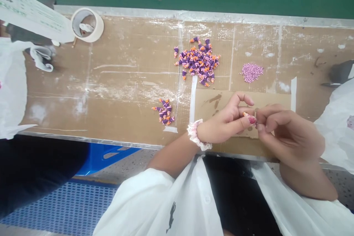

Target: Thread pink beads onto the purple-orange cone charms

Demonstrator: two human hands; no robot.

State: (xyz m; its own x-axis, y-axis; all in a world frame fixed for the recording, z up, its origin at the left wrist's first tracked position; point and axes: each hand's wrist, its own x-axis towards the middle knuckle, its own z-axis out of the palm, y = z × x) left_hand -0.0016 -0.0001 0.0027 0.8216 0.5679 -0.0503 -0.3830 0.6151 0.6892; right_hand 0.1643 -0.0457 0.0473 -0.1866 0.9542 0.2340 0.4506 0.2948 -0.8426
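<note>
My left hand point(231, 120), with a white scrunchie point(197, 135) at its wrist, pinches a small figurine point(245, 114) between thumb and finger; only an orange and yellowish bit of it shows. My right hand point(290, 129) is closed in a pinch right against it, and what its fingertips hold is too small and covered to name. Both hands are over a taped-down cardboard piece point(210, 107). Beyond them lies a large pile of purple, orange and pink figurines point(197, 61). A smaller group of figurines point(165, 112) sits left of my left wrist. Tiny pink pieces point(251, 72) form a heap beyond my right hand.
Brown cardboard point(132, 51) covers the table. A roll of masking tape point(96, 29) and a printed paper strip point(33, 11) are at the far left. White plastic bags point(12, 92) lie at both sides. A dark-clothed person's leg point(41, 169) and a blue stool point(96, 158) are below left.
</note>
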